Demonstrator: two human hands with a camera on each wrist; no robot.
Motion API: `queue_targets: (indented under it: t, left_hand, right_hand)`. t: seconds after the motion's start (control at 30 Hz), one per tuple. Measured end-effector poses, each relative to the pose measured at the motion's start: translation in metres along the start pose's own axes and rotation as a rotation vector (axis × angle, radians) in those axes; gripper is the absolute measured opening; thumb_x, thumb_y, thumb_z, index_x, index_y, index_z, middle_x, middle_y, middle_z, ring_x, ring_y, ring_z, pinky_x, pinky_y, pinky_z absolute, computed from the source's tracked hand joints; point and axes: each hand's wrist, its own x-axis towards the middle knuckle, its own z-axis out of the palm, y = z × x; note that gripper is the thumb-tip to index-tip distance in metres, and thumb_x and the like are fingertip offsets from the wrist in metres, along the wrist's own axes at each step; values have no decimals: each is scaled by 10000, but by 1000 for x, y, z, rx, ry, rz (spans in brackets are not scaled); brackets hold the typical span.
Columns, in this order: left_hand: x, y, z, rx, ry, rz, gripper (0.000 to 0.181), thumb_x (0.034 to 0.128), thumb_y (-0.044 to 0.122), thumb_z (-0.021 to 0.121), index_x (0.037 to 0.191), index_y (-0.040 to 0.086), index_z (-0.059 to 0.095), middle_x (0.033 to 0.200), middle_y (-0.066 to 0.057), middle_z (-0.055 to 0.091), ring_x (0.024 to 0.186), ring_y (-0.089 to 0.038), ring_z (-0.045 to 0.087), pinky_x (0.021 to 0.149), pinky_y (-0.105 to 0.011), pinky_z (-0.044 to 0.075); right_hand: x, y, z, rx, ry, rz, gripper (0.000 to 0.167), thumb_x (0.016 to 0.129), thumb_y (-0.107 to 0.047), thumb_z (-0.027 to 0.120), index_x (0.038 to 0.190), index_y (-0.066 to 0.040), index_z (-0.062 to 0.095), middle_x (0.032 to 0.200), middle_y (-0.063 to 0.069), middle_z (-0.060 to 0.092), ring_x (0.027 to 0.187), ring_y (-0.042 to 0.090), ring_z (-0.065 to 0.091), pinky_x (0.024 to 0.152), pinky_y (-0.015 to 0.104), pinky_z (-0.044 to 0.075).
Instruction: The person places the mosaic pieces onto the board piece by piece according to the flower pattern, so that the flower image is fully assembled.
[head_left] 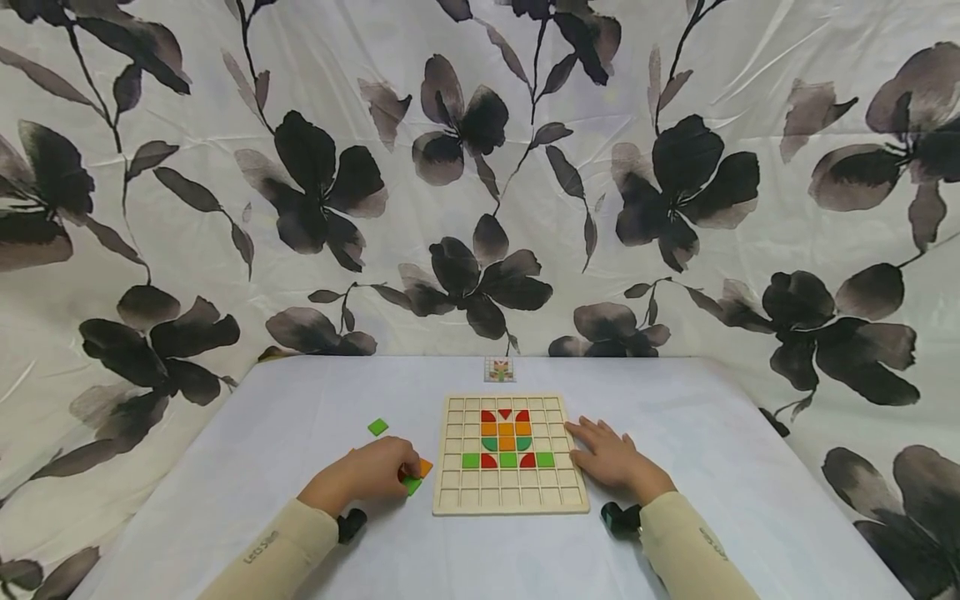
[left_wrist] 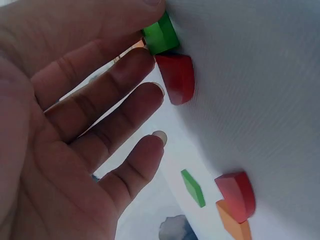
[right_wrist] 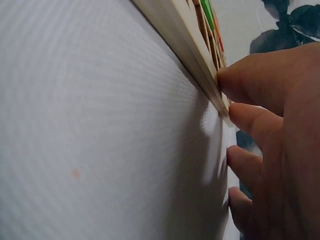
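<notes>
In the head view my left hand (head_left: 372, 469) is low over the table, left of the board. Its thumb and index finger pinch a green block (left_wrist: 162, 36), while the other fingers extend beside it. A red block (left_wrist: 177, 79) lies against the green one, and an orange piece (head_left: 426, 467) is close to the fingertips. My right hand (head_left: 611, 456) rests with spread fingers against the right edge of the wooden grid board (head_left: 460, 496). Red, orange and green pieces fill several cells in the board's middle.
A lone green piece (head_left: 378, 427) lies farther back on the left. Beneath the left hand are another red block (left_wrist: 237, 195) and an orange block (left_wrist: 233, 220). A small pattern card (head_left: 499, 370) is at the table's far edge, before a flowered cloth (head_left: 585, 275).
</notes>
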Motion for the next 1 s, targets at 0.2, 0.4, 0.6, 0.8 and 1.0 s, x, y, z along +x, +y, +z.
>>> queue_targets:
  t: [0.2,0.4,0.6,0.8,1.0]
  left_hand:
    - [5,-2,2,-14,-8,18,191,666,78,758,808,154,655,803,69,563,744,-100,489,685,-270,443]
    - [8,-3,3,-33,-10,39,205,634,132,734,795,170,613,749,74,554,692,-84,480,624,-240,420]
    - [15,10,0,-58,45,64,189,718,162,738,886,143,653,768,71,572,708,-85,492,647,-234,427]
    - [28,36,6,-84,56,69,183,765,241,756,912,166,677,824,94,589,792,-103,514,723,-257,463]
    - [42,64,13,-48,77,80,207,796,285,754,963,172,705,848,104,614,804,-88,518,776,-276,483]
  right_hand:
    - [1,1,1,-2,10,-1,531,978,-338,486,1479,-184,403,1570,143,306,1455,441,199,1091,725,102]
    - [3,3,4,-2,0,13,540,975,-351,492,1482,-192,396,1574,138,300,1459,433,193,1092,724,99]
    - [4,4,3,-6,3,3,539,980,-359,484,1486,-197,391,1576,137,295,1460,432,192,1094,723,96]
    - [6,5,4,-6,-3,9,545,980,-367,485,1490,-202,383,1578,135,291,1462,430,187,1091,726,95]
    - [5,4,4,-28,-7,9,541,993,-364,465,1498,-201,364,1577,138,292,1455,442,197,1087,728,107]
